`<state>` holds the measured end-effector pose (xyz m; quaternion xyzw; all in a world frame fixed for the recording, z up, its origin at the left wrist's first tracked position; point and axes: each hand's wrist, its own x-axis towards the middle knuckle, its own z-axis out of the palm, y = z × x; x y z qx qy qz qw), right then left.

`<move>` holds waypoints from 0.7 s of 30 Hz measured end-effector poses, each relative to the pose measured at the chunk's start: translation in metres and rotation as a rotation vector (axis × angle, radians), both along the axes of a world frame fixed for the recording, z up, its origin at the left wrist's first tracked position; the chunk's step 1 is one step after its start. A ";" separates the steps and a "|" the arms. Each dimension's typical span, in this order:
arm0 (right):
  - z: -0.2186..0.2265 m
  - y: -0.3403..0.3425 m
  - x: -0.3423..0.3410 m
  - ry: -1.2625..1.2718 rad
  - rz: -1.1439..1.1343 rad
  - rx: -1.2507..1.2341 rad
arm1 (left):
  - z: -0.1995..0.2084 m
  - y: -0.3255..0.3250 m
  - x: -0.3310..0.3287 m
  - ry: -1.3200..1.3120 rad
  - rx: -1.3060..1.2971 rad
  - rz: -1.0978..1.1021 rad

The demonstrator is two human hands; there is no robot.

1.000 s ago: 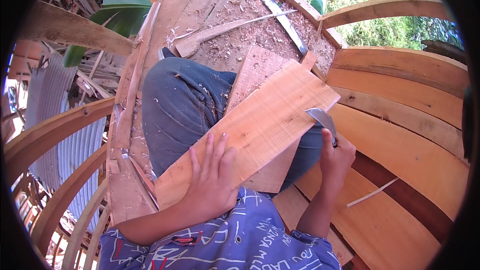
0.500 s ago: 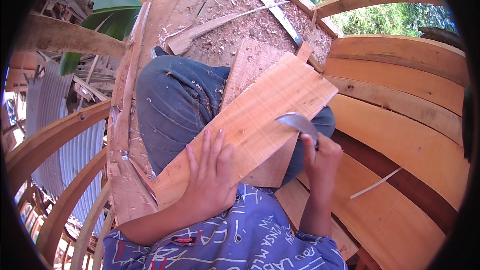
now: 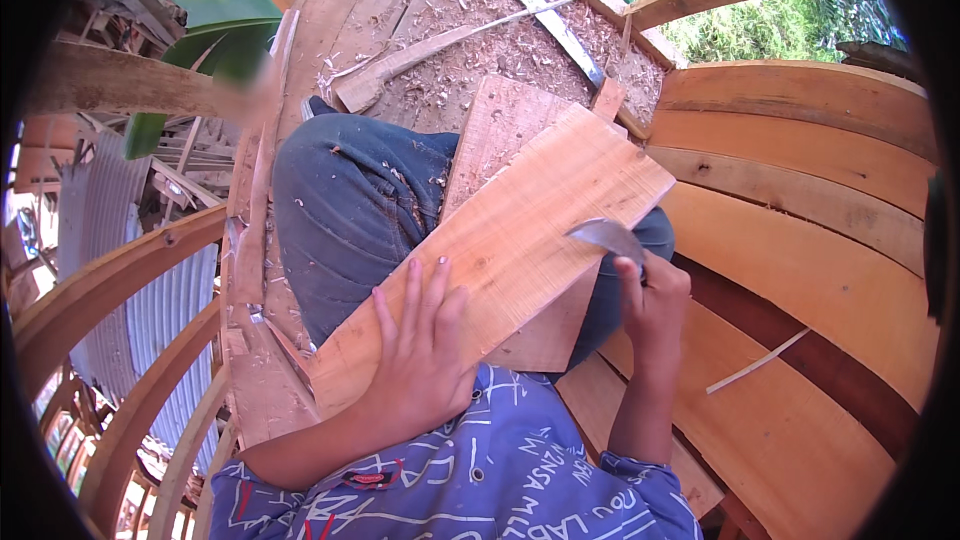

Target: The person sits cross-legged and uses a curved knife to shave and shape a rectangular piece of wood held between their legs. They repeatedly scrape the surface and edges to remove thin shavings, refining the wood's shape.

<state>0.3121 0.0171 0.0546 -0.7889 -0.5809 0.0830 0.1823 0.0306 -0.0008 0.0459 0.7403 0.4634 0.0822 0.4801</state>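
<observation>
A pale, planed wooden board [image 3: 500, 240] lies slantwise across my lap, its narrow end toward my left elbow. My left hand [image 3: 420, 345] rests on its lower part, fingers stretched out and pressing flat. In my right hand [image 3: 657, 305] is a curved knife [image 3: 608, 233], its handle mostly hidden by my closed fingers. The hooked blade reaches over the board's right edge with its tip at the top face; whether it touches is not certain. Beneath this board sits a rougher, reddish plank [image 3: 505, 115], partly covered.
A machete [image 3: 550, 30] with a wooden handle lies among shavings on the plank floor [image 3: 430, 90], beside a tapered wooden piece [image 3: 385, 72]. Wide boards [image 3: 800, 260] line the right side. Curved wooden rails [image 3: 125, 265] bound the left, with corrugated sheets [image 3: 165, 330] beyond.
My right hand and the curved knife have shifted slightly to the right along the board's edge. My left hand and the board stay as they were.
</observation>
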 end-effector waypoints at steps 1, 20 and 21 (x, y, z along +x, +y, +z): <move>-0.008 0.002 0.000 0.017 0.008 0.027 | -0.001 -0.001 0.000 -0.001 0.005 0.011; -0.013 0.004 -0.049 1.298 -0.280 0.003 | 0.016 0.030 -0.024 0.021 -0.146 0.183; -0.014 0.001 -0.052 1.370 -0.311 0.069 | 0.023 0.038 -0.026 0.086 -0.151 0.206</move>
